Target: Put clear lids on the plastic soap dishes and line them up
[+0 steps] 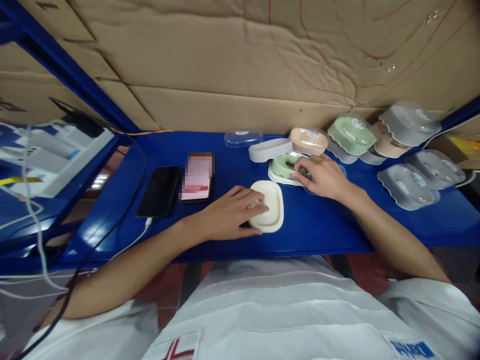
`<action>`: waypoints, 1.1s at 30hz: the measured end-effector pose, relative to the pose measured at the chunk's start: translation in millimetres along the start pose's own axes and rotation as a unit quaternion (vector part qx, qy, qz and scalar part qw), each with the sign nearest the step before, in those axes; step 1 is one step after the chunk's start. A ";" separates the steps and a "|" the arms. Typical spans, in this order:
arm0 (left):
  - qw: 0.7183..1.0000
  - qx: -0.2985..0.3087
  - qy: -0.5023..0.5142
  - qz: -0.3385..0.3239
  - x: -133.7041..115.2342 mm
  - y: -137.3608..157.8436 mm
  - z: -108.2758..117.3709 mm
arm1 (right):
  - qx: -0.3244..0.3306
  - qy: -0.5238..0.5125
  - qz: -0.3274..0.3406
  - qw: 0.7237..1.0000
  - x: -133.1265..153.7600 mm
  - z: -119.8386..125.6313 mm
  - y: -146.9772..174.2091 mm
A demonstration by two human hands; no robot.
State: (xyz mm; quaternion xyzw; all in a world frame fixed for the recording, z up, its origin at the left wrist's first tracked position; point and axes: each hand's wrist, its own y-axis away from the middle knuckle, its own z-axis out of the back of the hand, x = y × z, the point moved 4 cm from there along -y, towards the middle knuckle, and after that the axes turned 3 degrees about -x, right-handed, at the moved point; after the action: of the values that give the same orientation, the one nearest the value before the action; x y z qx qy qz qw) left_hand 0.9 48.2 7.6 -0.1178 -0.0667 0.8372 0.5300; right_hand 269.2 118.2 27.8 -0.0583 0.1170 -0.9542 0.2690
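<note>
1. The left hand lies on the cream tray, its grip wrapped over the tray's left edge on the blue surface.
2. The right hand presses curled fingers on the green soap box, just behind the tray.
3. 2 phones lie to the left; further soap boxes are piled to the right.

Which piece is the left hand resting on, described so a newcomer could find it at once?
Start at the blue shelf and find the two phones lying flat on its left half. Just right of them, near the front edge, the left hand rests on a cream soap dish tray. Unlike the green tray under the right hand, it is plain cream and lies alone.
</note>
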 end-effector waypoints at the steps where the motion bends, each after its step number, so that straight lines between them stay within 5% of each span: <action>1: 1.000 -0.008 -0.014 0.018 5.8 -0.2 -1.4 | 0.001 -0.001 0.012 1.000 -0.2 2.4 -3.1; 10: 0.983 -0.057 -0.099 0.145 38.5 5.6 -6.5 | -0.031 -0.093 0.096 0.991 16.9 19.8 -69.6; 14: 0.981 -0.074 -0.093 0.155 38.5 6.6 -6.1 | -0.117 -0.164 0.037 0.979 9.3 14.6 -110.3; 17: 0.980 -0.077 -0.101 0.155 39.3 7.2 -6.4 | -0.153 -0.150 -0.035 0.976 -22.2 9.6 -125.3; 24: 0.982 -0.066 -0.098 0.144 35.5 5.0 -8.6 | 0.019 -0.059 -0.078 0.995 -108.2 -7.7 -85.8; 29: 0.984 -0.058 -0.102 0.137 35.4 5.5 -8.9 | 0.065 -0.050 -0.057 0.995 -112.9 -8.8 -74.9; 33: 0.984 -0.061 -0.096 0.141 35.5 5.7 -7.2 | 0.013 -0.032 -0.062 0.997 -100.3 6.3 -82.7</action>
State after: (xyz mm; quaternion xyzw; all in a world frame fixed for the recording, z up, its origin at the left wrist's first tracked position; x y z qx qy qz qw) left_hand -16.8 77.7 -5.1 -0.0772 -0.1509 0.9051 0.3899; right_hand 314.0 238.3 50.1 -0.0924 0.0923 -0.9682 0.2133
